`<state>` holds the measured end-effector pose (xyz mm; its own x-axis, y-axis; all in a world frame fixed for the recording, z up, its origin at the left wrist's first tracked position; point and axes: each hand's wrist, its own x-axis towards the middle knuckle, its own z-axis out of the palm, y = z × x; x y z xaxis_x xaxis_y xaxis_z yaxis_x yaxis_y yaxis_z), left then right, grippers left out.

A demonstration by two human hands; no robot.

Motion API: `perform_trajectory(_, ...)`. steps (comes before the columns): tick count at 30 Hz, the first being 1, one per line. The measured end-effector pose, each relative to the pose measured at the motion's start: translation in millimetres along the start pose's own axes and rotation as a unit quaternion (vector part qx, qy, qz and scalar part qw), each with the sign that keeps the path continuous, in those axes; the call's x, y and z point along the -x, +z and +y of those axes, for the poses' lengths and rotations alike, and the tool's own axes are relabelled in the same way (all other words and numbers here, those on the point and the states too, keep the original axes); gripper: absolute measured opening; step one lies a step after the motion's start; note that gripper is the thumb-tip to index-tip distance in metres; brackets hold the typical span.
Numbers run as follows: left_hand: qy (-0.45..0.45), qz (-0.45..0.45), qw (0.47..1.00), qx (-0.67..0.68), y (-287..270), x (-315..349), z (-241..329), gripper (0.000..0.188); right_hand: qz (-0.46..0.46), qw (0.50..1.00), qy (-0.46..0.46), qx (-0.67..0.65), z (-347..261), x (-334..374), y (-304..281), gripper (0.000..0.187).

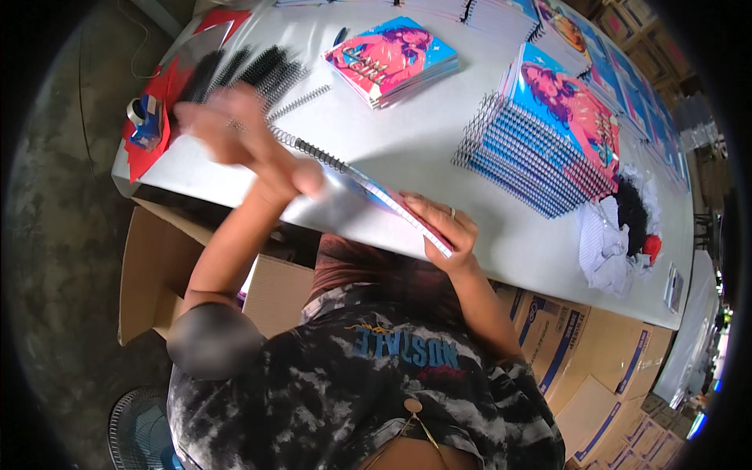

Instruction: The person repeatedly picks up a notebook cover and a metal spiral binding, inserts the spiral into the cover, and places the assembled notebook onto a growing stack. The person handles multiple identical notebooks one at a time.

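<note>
My right hand [448, 227] grips a thin notebook [411, 215] near its lower end, tilted with its punched edge facing up. A dark spiral binding coil [317, 153] runs through the holes at the notebook's far end and sticks out beyond it. Beside the coil's free end is my left hand [243, 141], blurred by motion, its fingers stretched out and the thumb apart. Behind that hand lie several loose black coils [258, 74], partly covered by it. A single loose coil [301, 102] rests just right of them.
A pile of illustrated covers [395, 63] lies at the table's far middle. Coil-bound notebooks [540, 137] are stacked at the right, next to crumpled paper and black scraps [623, 227]. A tape dispenser [145, 124] sits on red sheets at the left. Cardboard boxes [580, 345] stand below the table.
</note>
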<state>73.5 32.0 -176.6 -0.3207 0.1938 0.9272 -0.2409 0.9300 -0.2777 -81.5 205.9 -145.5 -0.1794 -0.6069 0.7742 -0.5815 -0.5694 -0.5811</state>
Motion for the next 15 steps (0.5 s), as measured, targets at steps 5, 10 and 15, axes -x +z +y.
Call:
perform_trajectory(5,-0.036,-0.13,0.979,0.152,-10,-1,20,0.092,-0.001,1.0,0.003,0.025,7,5,-4,0.035)
perform_trajectory(10,-0.059,-0.055,0.991,0.102,-5,-25,-23,0.101,-0.023,0.999,-0.032,-0.018,3,-3,0,0.033)
perform_trajectory(15,-0.006,-0.114,0.981,0.154,-8,-16,17,0.099,0.006,0.999,-0.007,0.033,10,-4,-3,0.034)
